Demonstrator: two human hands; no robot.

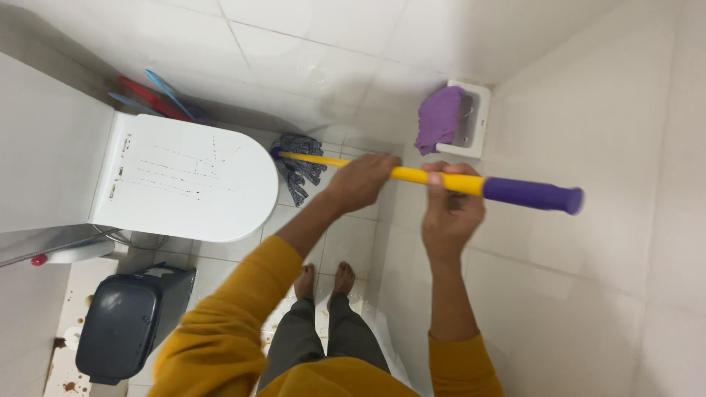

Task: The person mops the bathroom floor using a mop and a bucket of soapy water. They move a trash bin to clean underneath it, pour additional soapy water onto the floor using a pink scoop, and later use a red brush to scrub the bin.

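I hold a mop with a yellow handle (412, 175) and a purple grip end (533, 195). My left hand (362, 181) is closed around the yellow handle near its middle. My right hand (450, 206) grips the handle higher up, just below the purple end. The grey stringy mop head (298, 165) rests on the tiled floor beside the white toilet lid (187, 176). My bare feet (323, 279) stand on the floor below the handle.
A closed white toilet (187, 176) fills the left side. A dark grey bin (129, 323) stands below it. A purple cloth (439, 117) lies in a white wall holder (474, 114). Brown stains mark the floor (70, 386) at bottom left. White tiled walls enclose the right.
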